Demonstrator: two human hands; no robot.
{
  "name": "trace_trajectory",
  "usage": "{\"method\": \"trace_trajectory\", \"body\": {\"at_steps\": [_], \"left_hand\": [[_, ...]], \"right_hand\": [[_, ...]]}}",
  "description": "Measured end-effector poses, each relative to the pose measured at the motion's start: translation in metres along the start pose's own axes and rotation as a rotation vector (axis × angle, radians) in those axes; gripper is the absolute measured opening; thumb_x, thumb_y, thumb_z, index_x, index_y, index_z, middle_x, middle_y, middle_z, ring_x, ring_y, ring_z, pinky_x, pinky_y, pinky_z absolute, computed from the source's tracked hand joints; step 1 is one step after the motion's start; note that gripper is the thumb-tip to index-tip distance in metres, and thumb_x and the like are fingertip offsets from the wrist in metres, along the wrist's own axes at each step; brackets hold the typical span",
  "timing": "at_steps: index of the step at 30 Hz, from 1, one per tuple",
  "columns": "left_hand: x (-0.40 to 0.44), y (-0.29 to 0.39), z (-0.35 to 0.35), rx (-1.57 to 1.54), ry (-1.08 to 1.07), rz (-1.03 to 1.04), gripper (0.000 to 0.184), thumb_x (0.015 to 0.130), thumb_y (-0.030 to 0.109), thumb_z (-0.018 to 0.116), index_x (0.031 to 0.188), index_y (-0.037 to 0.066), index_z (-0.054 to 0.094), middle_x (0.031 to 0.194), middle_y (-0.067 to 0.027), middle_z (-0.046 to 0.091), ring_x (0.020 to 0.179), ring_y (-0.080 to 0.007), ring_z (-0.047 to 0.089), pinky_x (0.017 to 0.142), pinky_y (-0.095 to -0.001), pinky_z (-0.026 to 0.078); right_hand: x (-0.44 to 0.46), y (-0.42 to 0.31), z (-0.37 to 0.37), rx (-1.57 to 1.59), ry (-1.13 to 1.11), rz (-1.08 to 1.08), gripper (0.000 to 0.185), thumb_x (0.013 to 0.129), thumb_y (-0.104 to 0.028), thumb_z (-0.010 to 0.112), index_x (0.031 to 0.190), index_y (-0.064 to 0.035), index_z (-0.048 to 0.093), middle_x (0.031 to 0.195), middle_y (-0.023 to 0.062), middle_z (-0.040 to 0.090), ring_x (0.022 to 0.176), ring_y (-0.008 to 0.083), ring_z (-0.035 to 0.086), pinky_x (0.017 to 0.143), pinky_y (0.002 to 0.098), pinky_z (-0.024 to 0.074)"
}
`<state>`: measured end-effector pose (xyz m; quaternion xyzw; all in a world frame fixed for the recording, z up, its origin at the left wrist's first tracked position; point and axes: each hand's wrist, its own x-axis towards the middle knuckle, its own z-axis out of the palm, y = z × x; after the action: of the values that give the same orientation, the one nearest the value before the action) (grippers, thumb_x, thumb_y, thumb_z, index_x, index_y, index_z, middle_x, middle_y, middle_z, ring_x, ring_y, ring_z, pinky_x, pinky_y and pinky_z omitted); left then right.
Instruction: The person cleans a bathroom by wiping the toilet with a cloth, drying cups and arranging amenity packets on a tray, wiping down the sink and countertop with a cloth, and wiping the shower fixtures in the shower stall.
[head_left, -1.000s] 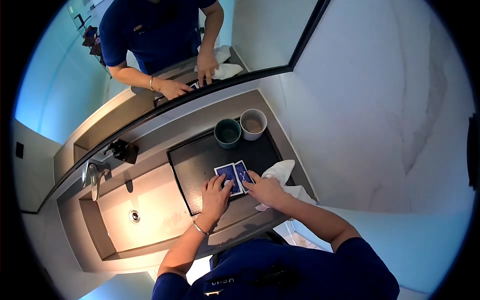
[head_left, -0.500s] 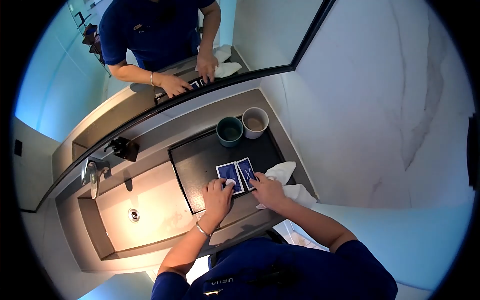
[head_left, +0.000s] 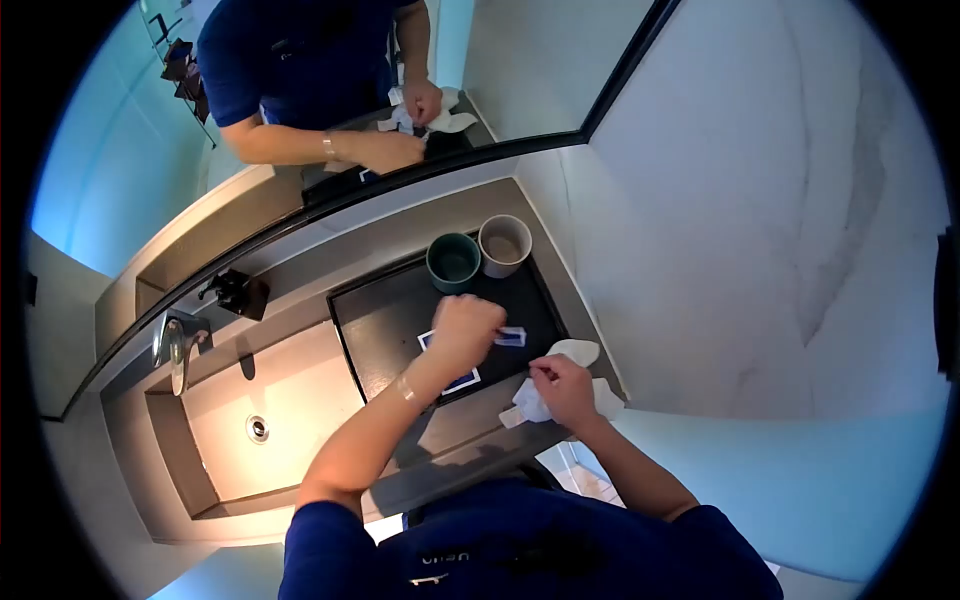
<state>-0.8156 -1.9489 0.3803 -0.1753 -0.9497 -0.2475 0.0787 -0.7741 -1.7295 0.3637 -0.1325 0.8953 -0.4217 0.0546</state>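
Head view: left hand grips one blue packet, jutting toward three o'clock; second packet lies on one tray under its wrist; right hand closed at white cloth; two cups toward twelve.

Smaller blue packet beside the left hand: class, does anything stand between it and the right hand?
Nothing tall shows between the packet and the right hand, only the tray's near edge, it seems. The left hand is at the packet's other end; the white cup stands off that line.
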Motion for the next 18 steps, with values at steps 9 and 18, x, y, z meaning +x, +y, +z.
{"method": "trace_trajectory", "body": {"at_steps": [9, 18], "left_hand": [[-0.134, -0.062, -0.002, -0.884, 0.302, -1.021, 0.032, 0.074, 0.001, 0.070, 0.100, 0.001, 0.051, 0.069, -0.0038, 0.059, 0.056, -0.0107, 0.058, 0.046, -0.0224, 0.047], [-0.082, -0.022, 0.042, -0.624, 0.186, -0.805, 0.032, 0.074, 0.006, 0.070, 0.100, 0.003, 0.052, 0.068, -0.0074, 0.059, 0.056, -0.0194, 0.059, 0.050, -0.0299, 0.049]], "right_hand": [[0.025, -0.060, 0.093, -0.665, -0.680, -0.139, 0.059, 0.081, -0.030, 0.057, 0.134, -0.0119, 0.040, 0.097, 0.0166, 0.062, 0.082, 0.0289, 0.064, 0.068, 0.0424, 0.0500], [0.034, -0.039, 0.041, -0.394, -0.583, -0.020, 0.048, 0.082, -0.029, 0.060, 0.124, -0.0078, 0.050, 0.091, 0.0143, 0.064, 0.082, 0.0281, 0.064, 0.072, 0.0399, 0.0497]]}}
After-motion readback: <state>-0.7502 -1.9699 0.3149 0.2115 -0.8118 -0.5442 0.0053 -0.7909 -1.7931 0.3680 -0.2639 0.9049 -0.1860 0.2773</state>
